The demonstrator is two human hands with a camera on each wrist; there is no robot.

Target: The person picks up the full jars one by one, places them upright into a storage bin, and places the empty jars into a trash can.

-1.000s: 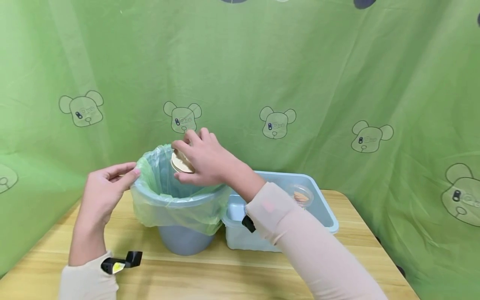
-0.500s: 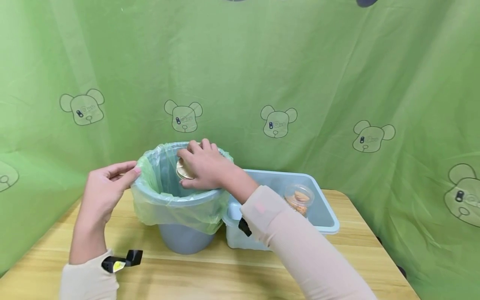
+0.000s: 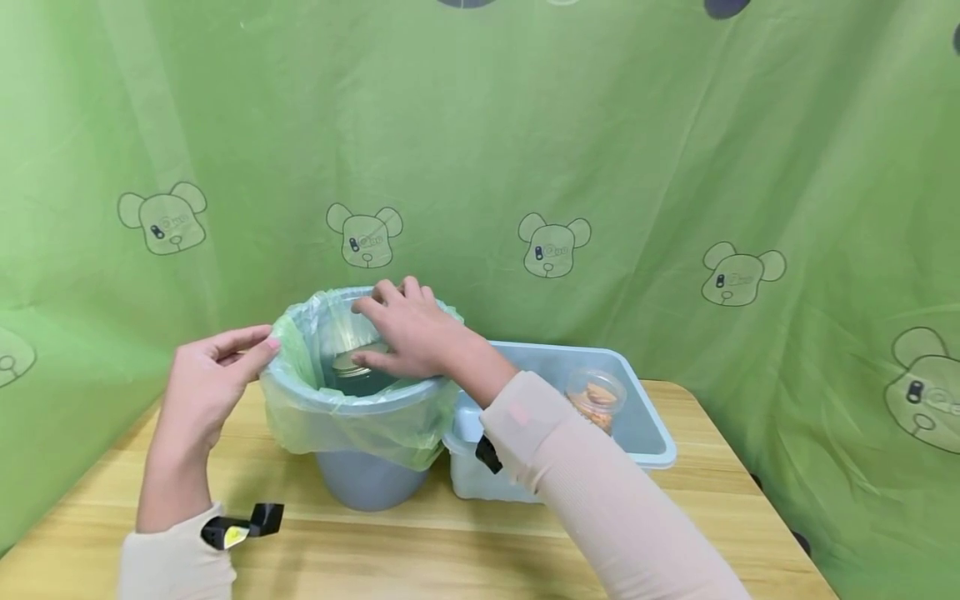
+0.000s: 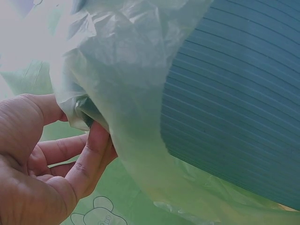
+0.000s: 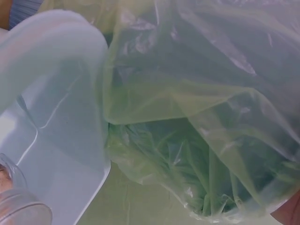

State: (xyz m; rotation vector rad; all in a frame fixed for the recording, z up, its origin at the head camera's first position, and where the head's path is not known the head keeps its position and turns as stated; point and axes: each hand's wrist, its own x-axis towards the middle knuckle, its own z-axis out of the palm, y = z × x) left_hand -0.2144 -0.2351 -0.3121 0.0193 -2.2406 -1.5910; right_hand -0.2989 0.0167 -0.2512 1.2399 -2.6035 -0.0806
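Note:
My left hand (image 3: 206, 379) pinches the green plastic bag (image 4: 112, 61) at the left rim of a blue-grey bin (image 3: 371, 479); thumb and finger meet on the bag in the left wrist view. Over the bin's mouth my right hand (image 3: 412, 329) hangs with spread, loosely bent fingers and nothing gripped. Just below its thumb, inside the lined bin, is a round gold lid (image 3: 347, 364) with a ridged edge; what lies under it is hard to make out. In the right wrist view only a bit of the right hand (image 5: 288, 211) shows at the lower right corner.
A light blue tub (image 3: 656, 433) stands against the bin's right side. In it is a clear round jar (image 3: 597, 396) with orange-brown contents. The wooden table (image 3: 360, 554) carries both, and a green curtain (image 3: 465, 125) hangs behind.
My right hand, which held the gold-lidded thing over the bin, has moved down slightly and let it go; the lid now sits lower inside. My left hand has stayed at the rim.

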